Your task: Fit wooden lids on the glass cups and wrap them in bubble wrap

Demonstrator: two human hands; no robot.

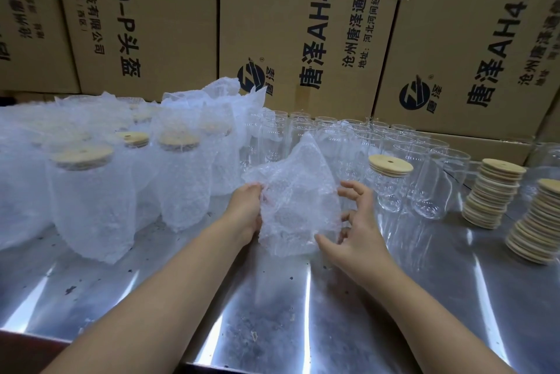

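Step in hand: we judge that we are opening a piece of bubble wrap [298,191], held up at the centre of the frame. Whether a cup already sits inside it we cannot tell.
Left hand: our left hand [247,210] grips the wrap's left edge, fingers curled into it.
Right hand: our right hand [357,231] is wide, with fingers spread and loosely bent. The thumb is at the wrap's lower right edge, and it grips nothing that we can see.
Doing it well: we should hold the left edge firm, spread the wrap fully, and keep it low over the worktop [272,313]. The glass beside it is crowded and looks easy to knock.
Next cup: the lidded cup [391,188] stands just right of the wrap, at centre right.
Supplies: bare cups [330,137] stand in rows behind, and two lid stacks [491,194] sit at the right edge.
Done so far: wrapped cups [91,191] fill the left of the frame.
Surface: shiny steel with bright glare streaks, dark specks and small scraps.
Room: printed cardboard boxes [303,25] are stacked as a wall across the top.
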